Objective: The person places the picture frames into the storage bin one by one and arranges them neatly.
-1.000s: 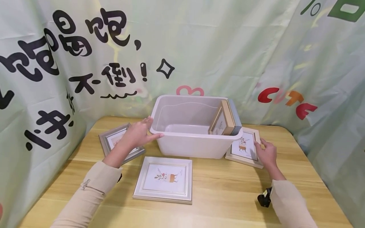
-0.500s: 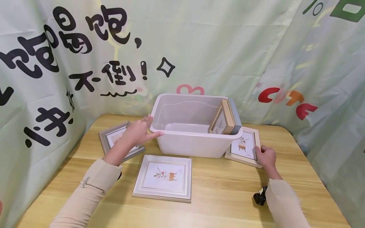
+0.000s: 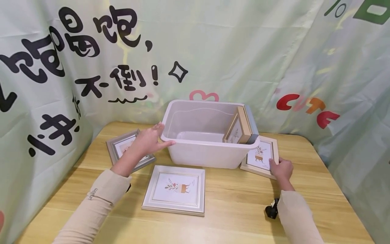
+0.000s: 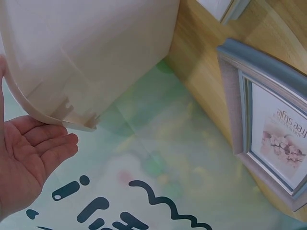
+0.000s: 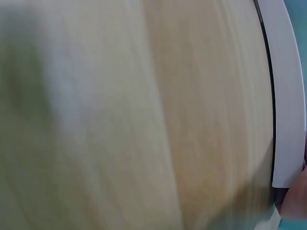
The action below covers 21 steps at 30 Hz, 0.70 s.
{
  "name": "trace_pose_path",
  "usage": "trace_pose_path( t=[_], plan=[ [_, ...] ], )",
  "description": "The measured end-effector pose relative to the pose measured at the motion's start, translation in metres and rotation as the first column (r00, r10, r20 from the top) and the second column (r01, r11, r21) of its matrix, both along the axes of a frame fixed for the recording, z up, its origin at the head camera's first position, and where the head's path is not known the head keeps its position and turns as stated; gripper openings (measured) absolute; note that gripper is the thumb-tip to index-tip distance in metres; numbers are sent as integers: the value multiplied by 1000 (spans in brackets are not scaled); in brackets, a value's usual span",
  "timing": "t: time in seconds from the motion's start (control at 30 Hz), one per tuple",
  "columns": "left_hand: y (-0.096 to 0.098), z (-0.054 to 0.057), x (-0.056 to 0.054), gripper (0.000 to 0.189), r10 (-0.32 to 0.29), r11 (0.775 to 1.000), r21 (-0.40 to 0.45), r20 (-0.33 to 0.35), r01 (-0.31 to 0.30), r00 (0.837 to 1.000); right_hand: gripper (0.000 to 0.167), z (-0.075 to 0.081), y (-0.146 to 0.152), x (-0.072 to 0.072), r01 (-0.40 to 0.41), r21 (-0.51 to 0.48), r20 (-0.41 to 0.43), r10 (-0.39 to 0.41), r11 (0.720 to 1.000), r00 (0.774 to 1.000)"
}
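Note:
In the head view, my left hand [image 3: 147, 141] rests at the front left corner of a pale plastic bin [image 3: 207, 156], thumb along the front rim. The left wrist view shows the relaxed fingers [image 4: 53, 141] touching the underside of the bin's rim. Right of the bin, my right hand [image 3: 282, 169] grips the edge of a light wood picture frame [image 3: 258, 156], thumb on top. That frame lies face up, its upper left part hidden by the bin. Its pale edge runs down the right wrist view beside a fingertip [image 5: 293, 203].
Inside the bin, a wood-coloured frame [image 3: 242, 127] and a blue-grey frame [image 3: 251, 123] stand at the right end. A silver-white frame [image 3: 173, 189] lies in front; a grey frame [image 3: 114, 149] lies left, partly under the left forearm. A printed curtain [image 3: 225, 51] hangs behind the table [image 3: 237, 217].
My right hand has shifted slightly left along the light wood picture frame's edge, its thumb further onto the face, and the forearm has swung left. My left hand stays at the bin's corner.

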<state>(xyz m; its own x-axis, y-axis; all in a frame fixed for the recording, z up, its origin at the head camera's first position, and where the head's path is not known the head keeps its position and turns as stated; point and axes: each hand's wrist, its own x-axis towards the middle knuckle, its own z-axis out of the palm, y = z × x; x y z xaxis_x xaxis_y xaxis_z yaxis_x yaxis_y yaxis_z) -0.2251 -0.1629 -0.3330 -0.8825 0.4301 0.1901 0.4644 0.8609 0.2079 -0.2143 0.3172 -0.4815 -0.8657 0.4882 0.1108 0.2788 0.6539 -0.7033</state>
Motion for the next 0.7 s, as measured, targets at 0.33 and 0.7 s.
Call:
trace_pose_path(
  t=[0.33, 0.7],
  plan=[
    [-1, 1, 0, 82, 9, 1000, -5, 15, -9, 1000, 40, 8, -6, 4, 115, -151, 48, -109, 982, 993],
    [0, 1, 0, 83, 16, 1000, -10, 20, -15, 1000, 59, 21, 7, 9, -4, -339, 152, 58, 941, 987]
  ],
)
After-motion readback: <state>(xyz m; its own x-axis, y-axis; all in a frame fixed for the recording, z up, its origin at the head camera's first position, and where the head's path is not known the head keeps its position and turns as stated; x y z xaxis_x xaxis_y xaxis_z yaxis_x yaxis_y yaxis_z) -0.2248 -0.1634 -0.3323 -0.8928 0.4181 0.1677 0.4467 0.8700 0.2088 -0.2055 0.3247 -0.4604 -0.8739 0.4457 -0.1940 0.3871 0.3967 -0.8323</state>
